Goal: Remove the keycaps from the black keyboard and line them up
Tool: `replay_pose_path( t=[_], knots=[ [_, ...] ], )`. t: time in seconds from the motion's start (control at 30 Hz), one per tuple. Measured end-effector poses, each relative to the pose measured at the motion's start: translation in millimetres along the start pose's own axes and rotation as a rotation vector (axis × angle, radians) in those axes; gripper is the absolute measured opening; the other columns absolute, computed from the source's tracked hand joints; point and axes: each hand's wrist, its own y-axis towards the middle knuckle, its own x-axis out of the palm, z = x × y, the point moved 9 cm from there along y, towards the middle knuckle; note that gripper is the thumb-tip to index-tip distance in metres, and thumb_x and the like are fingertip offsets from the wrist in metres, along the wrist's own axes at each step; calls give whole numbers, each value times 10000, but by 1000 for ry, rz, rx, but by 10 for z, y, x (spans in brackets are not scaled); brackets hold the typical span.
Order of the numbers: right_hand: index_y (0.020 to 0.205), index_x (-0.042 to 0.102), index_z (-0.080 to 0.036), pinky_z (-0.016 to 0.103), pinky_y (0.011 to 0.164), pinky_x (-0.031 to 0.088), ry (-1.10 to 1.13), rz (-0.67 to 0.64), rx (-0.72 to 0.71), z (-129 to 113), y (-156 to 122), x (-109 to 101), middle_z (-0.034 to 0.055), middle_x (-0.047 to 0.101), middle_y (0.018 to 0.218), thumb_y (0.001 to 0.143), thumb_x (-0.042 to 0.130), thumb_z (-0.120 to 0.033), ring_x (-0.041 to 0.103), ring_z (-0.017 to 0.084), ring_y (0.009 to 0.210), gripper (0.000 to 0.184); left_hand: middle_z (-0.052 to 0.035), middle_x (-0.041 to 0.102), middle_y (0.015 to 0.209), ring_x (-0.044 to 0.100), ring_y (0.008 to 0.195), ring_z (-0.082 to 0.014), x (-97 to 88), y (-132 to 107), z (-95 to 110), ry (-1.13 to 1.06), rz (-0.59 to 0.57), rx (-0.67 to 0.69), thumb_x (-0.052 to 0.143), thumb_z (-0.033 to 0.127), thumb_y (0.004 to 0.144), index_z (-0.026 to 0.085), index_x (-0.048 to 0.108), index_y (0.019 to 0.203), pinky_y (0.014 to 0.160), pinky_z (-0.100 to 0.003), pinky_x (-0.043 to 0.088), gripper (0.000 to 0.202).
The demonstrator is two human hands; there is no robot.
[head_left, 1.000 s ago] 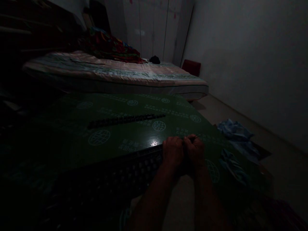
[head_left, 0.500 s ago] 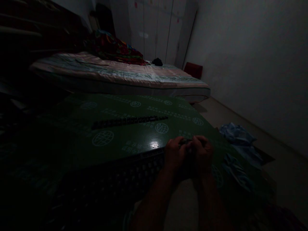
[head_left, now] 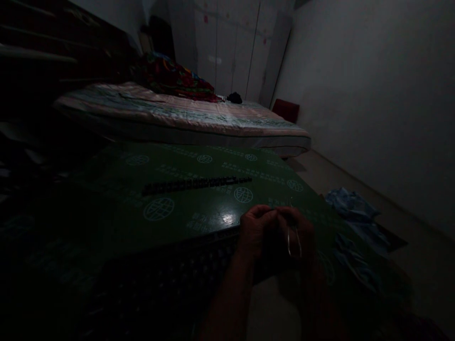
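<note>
The room is dark. A black keyboard [head_left: 167, 270] lies along the front of the green table [head_left: 199, 210]. My left hand [head_left: 254, 229] is closed in a pinch above the keyboard's right end; whatever sits between its fingertips is too dark to make out. Against it, fingertips nearly touching, my right hand [head_left: 296, 227] is closed on a thin bent metal wire tool [head_left: 289, 244], which looks like a wire keycap puller. Its loop hangs down over the palm side. Farther back, dark keycaps [head_left: 197, 183] lie in a long row.
Past the table stands a bed [head_left: 199, 116] with a bunched red patterned blanket [head_left: 177, 78]. To the right, a crumpled cloth [head_left: 351, 203] lies beyond the table edge, and another striped cloth [head_left: 357, 263] lies closer. White wall at far right.
The wire loop now shows below my right fingers, where it was not visible before. Both hands stay close together over the keyboard's right end. The view has shifted slightly.
</note>
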Motion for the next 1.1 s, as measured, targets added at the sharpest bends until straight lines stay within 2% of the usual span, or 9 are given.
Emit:
replay_pose_path(
  t=[0.1,0.2,0.4,0.57,0.7,0.87,1.1],
  knots=[
    [973,600,-201,291,683,481,-17,-95,-62,-108,-4,55,56,652,906,754,577,-319,609,185,790,250,37,626,607,590,532,-97,31,-23,27,-61,-23,-8,768,213,506,147,603,713,545,-206,454,273],
    [984,604,-206,285,697,478,-26,-190,-106,-164,3,103,53,653,932,763,575,-300,609,182,810,242,39,625,583,578,505,-84,45,-34,34,-76,-58,-12,757,193,527,143,605,706,532,-195,452,240],
    [872,647,-194,257,649,462,-69,-318,-113,-258,107,87,35,676,827,711,570,-220,615,173,738,181,19,643,634,607,554,-101,58,-36,2,-94,-121,-25,759,181,543,132,608,734,573,-212,474,248],
    [799,650,-176,236,593,439,-130,-429,-127,-257,352,131,12,662,725,701,560,-231,598,154,657,144,4,639,692,616,613,-113,58,-38,43,-84,-89,-18,760,215,549,130,604,751,593,-217,479,269],
    [751,647,-167,238,597,429,-214,-470,-147,43,782,338,4,647,696,680,583,-259,584,146,645,133,-23,651,727,617,664,-129,-49,-3,61,1,19,5,726,292,589,138,601,767,544,-192,454,267],
    [734,662,-161,214,596,410,-360,-547,-120,593,1314,828,0,641,683,609,632,-167,564,127,635,128,-42,666,732,615,643,-134,-189,21,21,7,136,-9,712,284,585,141,594,767,520,-195,444,260],
    [710,679,-158,181,524,386,-389,-623,-62,1049,1704,1356,-3,635,651,575,646,-127,553,113,582,143,-60,661,795,614,689,-139,-263,-25,17,-98,203,-38,668,222,646,137,572,825,558,-215,463,221]
  ],
)
